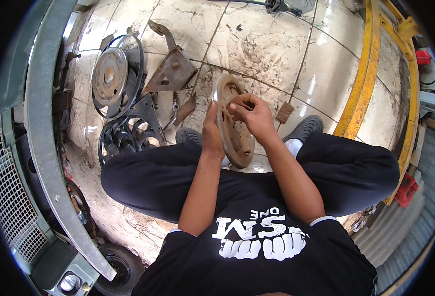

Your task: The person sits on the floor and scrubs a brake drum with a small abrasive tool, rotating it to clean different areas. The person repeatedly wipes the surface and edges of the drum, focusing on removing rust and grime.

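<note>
Okay, a worn metal disc (235, 130) is held up left of the yellow frame (364, 74), its rim gripped by the left hand (211, 132). The right hand (258, 117) is bunched at its face; whether anything's pinched can't be told. Farther left of that frame, a rusty bracket (170, 70) and second disc (110, 74) can be spotted on the tiled floor (271, 37).

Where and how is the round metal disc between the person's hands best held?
The round metal disc is probably best gripped by its outer rim, from the person's left: it stands steeply tilted, with the rim against the left hand, leaving its face open to the right hand.
</note>
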`<state>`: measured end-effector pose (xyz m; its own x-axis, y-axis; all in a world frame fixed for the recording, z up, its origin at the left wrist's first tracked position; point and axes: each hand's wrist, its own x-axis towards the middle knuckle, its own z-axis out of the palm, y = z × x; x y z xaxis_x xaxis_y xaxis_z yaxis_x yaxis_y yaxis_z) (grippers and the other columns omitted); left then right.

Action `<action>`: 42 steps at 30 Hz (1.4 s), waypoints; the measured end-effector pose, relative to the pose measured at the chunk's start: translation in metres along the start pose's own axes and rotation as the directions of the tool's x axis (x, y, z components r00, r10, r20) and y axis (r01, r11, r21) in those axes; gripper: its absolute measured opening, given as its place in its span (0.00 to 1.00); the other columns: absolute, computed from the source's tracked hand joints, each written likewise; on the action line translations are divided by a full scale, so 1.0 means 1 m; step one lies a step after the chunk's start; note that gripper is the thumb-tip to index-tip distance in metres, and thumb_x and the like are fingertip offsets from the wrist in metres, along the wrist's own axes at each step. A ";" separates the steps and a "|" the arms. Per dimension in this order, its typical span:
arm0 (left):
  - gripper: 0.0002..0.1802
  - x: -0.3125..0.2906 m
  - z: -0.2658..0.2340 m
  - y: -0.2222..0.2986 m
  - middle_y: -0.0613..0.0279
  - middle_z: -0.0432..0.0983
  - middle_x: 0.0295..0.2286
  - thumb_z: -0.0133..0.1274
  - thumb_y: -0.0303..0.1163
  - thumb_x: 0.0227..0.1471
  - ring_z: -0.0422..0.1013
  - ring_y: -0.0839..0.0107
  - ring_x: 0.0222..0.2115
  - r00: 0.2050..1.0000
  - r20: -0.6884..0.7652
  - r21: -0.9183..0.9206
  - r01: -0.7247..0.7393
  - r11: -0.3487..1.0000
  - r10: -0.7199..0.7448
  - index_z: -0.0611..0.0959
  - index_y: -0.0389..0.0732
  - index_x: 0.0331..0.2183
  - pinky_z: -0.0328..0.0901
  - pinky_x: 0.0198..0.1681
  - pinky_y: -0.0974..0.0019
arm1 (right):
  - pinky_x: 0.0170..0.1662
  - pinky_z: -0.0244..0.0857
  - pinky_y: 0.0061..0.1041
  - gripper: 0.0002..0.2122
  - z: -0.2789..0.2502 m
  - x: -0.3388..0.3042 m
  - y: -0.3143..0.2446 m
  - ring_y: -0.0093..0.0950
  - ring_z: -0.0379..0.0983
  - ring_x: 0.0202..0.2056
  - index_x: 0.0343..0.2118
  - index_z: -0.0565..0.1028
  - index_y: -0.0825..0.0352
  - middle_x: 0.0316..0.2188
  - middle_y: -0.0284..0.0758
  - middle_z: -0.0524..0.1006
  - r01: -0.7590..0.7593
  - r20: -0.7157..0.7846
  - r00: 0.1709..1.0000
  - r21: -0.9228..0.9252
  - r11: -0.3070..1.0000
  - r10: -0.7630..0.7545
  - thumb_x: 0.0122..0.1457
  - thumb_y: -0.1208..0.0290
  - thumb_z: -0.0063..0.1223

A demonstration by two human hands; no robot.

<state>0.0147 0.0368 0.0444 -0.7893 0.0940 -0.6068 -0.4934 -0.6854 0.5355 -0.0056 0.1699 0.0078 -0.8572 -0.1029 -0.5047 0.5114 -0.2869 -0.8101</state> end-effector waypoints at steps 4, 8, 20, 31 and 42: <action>0.30 -0.010 0.004 -0.003 0.59 0.77 0.50 0.40 0.53 0.71 0.75 0.65 0.50 0.999 0.023 -0.051 0.032 0.998 -0.031 0.76 0.40 0.58 0.69 0.56 0.59 | 0.37 0.73 0.22 0.12 0.014 0.007 0.019 0.21 0.80 0.32 0.40 0.80 0.71 0.31 0.35 0.84 0.052 -0.225 0.970 -0.155 0.987 -0.087 0.58 0.71 0.69; 0.29 -0.016 0.001 -0.007 0.58 0.77 0.50 0.40 0.53 0.71 0.74 0.65 0.52 1.000 0.002 0.000 0.013 1.000 -0.013 0.76 0.40 0.58 0.68 0.58 0.59 | 0.32 0.68 0.19 0.09 0.031 -0.011 -0.002 0.16 0.74 0.30 0.38 0.79 0.70 0.30 0.30 0.81 -0.012 -0.227 0.973 0.092 0.996 0.033 0.60 0.73 0.68; 0.30 -0.016 -0.019 -0.013 0.55 0.77 0.51 0.40 0.53 0.70 0.74 0.64 0.52 0.995 0.098 -0.130 0.036 0.991 -0.024 0.75 0.39 0.58 0.67 0.60 0.58 | 0.35 0.67 0.20 0.06 0.043 -0.041 0.019 0.17 0.73 0.31 0.36 0.79 0.70 0.30 0.31 0.81 0.046 -0.216 0.976 0.074 0.996 -0.029 0.59 0.75 0.67; 0.35 -0.022 -0.018 -0.020 0.50 0.77 0.52 0.38 0.56 0.70 0.75 0.60 0.51 1.000 -0.005 -0.081 0.002 0.997 -0.003 0.72 0.35 0.60 0.67 0.59 0.56 | 0.41 0.69 0.22 0.08 0.043 -0.052 0.009 0.19 0.76 0.35 0.33 0.79 0.71 0.32 0.32 0.82 0.012 -0.206 0.978 -0.033 0.999 -0.018 0.59 0.73 0.67; 0.36 -0.007 -0.016 -0.021 0.53 0.77 0.49 0.39 0.57 0.69 0.76 0.60 0.48 0.997 -0.028 -0.055 -0.067 0.996 0.066 0.73 0.34 0.59 0.71 0.55 0.56 | 0.39 0.70 0.24 0.06 0.035 -0.041 0.019 0.19 0.75 0.32 0.32 0.80 0.71 0.29 0.33 0.81 0.191 -0.139 0.965 -0.202 0.961 -0.221 0.58 0.74 0.67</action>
<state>0.0368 0.0389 0.0277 -0.8095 0.0288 -0.5864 -0.4186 -0.7287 0.5421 0.0372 0.1357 0.0242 -0.9319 0.0963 -0.3496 0.3400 -0.1030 -0.9348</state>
